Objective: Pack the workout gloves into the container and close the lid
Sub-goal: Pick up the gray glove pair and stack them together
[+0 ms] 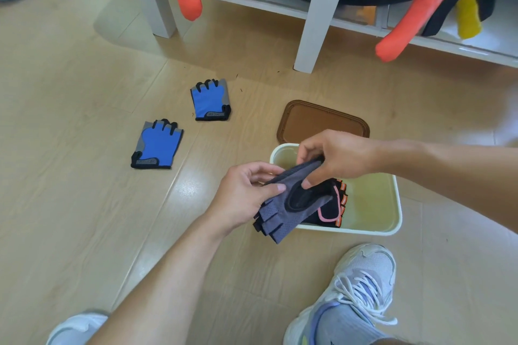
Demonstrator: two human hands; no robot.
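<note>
Both hands, left hand (246, 193) and right hand (333, 157), pinched the grey fingerless glove (291, 202) over the white container's (398, 216) 9 o'clock rim; better lowered flat onto the black glove (329, 209) inside.

Wood floor (84, 204) bears blue gloves (157, 144), container (392, 228), lid (322, 120) (brown)

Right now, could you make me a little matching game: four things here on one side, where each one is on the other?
Things:
1. grey glove
2. blue gloves
3. brown lid
4. black glove

Places:
A. inside the container
B. flat on the floor, behind the container
C. held in both hands
D. on the floor, left of the container

Pairs: 1-C, 2-D, 3-B, 4-A
</note>
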